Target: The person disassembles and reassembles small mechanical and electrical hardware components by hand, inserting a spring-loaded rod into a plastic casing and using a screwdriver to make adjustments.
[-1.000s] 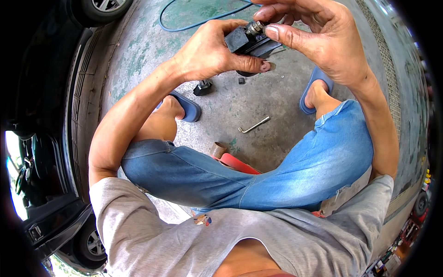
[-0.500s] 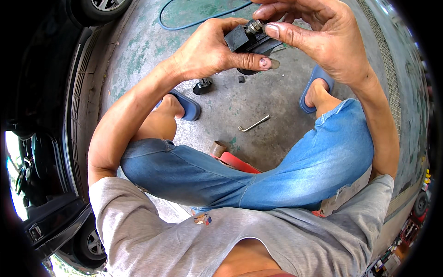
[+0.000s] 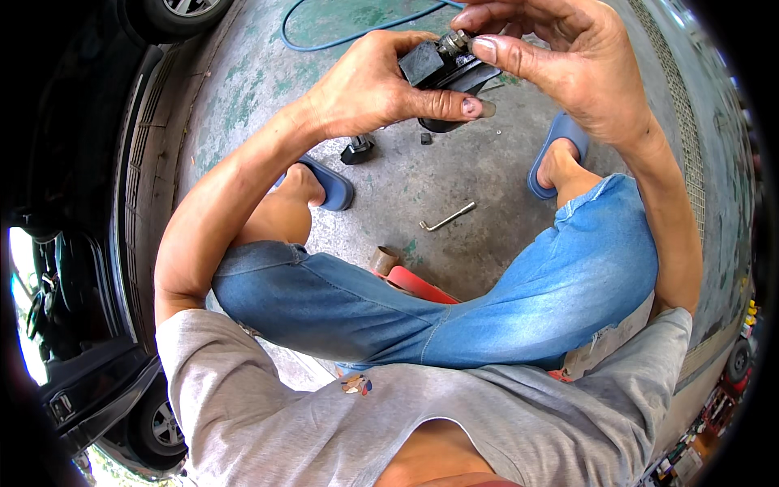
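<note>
My left hand (image 3: pixel 369 88) is wrapped round a dark, blocky part (image 3: pixel 428 66) at the top of the view, its thumb lying along the near side. A threaded metal fitting (image 3: pixel 451 45) with a nut-like end sticks out of that part. My right hand (image 3: pixel 578 73) has its thumb and fingertips closed at the end of the fitting; some of its fingers are cut off by the upper edge. Below the hands, a second black piece (image 3: pixel 357 150) and a small black cube (image 3: pixel 426 139) lie on the floor.
An L-shaped socket wrench (image 3: pixel 449 217) lies on the concrete floor between my feet. Nearer me are a brown cylinder (image 3: pixel 383 260) and a red object (image 3: pixel 420 286), partly hidden by my legs. A blue hose (image 3: pixel 341 44) curves at the far side. Dark vehicles stand at the left.
Both hands and the part have shifted very slightly to the right. The right thumb stays at the metal fitting, and more of the fitting shows.
</note>
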Motion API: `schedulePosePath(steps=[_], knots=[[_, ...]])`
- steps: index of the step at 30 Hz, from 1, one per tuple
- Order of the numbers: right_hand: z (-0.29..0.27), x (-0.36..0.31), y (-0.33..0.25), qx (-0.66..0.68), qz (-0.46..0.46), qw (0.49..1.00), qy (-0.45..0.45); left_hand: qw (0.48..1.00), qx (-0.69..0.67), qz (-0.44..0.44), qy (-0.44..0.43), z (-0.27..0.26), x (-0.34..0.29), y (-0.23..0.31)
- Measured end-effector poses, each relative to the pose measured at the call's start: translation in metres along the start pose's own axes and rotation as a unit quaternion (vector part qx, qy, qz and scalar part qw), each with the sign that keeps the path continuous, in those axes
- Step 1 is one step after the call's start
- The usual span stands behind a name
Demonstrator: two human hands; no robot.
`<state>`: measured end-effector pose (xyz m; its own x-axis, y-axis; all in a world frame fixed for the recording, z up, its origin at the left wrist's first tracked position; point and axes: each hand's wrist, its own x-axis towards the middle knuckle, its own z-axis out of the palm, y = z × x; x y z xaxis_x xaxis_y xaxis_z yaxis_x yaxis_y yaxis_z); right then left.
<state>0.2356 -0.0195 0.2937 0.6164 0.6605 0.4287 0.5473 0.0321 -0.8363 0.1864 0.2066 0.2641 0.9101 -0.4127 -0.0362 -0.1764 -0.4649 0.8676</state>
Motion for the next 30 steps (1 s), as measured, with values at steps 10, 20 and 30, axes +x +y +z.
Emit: schedulePosePath(steps=[10,20,30], knots=[[-0.001,0.000,0.001,0.005,0.001,1.000,0.004,1.000,0.010,-0.006,0.000,0.000,0.000,0.000],[0.003,0.000,-0.023,-0.023,0.053,0.998,0.007,0.999,0.030,-0.023,0.015,-0.001,-0.001,0.000],[0.004,-0.002,-0.010,-0.020,-0.013,1.000,0.018,0.999,0.034,-0.012,0.026,-0.001,0.000,0.002]])
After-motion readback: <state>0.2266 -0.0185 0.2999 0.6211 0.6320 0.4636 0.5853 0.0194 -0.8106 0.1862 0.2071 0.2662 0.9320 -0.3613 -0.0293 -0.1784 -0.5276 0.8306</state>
